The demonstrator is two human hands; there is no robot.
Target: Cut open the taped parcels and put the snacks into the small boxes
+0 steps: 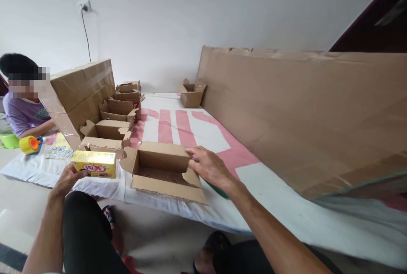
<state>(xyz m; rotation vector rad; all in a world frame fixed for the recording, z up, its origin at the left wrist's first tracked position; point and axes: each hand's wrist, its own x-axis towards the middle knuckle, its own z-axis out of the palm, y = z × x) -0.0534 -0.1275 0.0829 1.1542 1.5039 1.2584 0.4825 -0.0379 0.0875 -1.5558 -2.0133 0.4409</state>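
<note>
In my left hand (68,178) is a small yellow carton (95,166) with red lettering on its front. My fingers close on its left end, and it is held beside the left side of an open cardboard box (165,183). That box stands in front of me at the near edge of the cloth, flaps spread outward, and its visible inside holds nothing. My right hand (208,166) has its fingers bent over the box's far right corner, gripping the edge there. Part of a dark green item (219,190) shows beneath my right wrist.
Several open cardboard boxes (106,132) line up at the left, beside a wall of taped cartons (84,89). A small box (192,94) stands at the back. A large cardboard sheet (295,117) leans at the right. A person (23,108) sits behind the cartons near a yellow toy (29,144).
</note>
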